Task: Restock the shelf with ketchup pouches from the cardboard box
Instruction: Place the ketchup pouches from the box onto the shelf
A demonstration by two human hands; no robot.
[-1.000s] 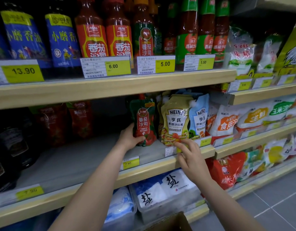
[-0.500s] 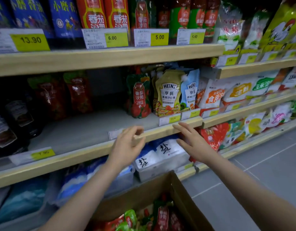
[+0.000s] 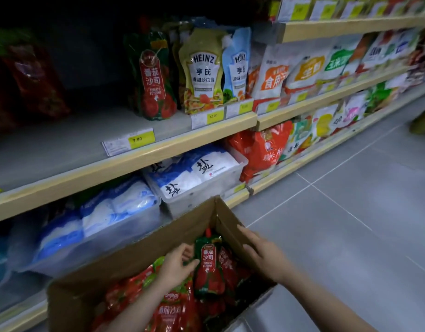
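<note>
Head view: left hand (image 3: pixel 176 264) pinches an upright green-and-red ketchup pouch (image 3: pixel 209 267) inside the open brown cardboard box (image 3: pixel 139 250), likely to lift it shelfward; right hand (image 3: pixel 264 256), fingers straight, rests on the box wall, probably steadying; grey wood-edged shelf (image 3: pixel 144 153) has room beside one standing ketchup pouch (image 3: pixel 152 77).

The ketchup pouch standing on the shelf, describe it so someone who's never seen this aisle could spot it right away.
Find the grey middle shelf with the pale wooden edge. At the right end of its bare stretch one ketchup pouch stands upright, just left of the yellow-green Heinz pouch. Unlike its neighbours, it is dark green with a red label and tomatoes pictured at the bottom.
</note>
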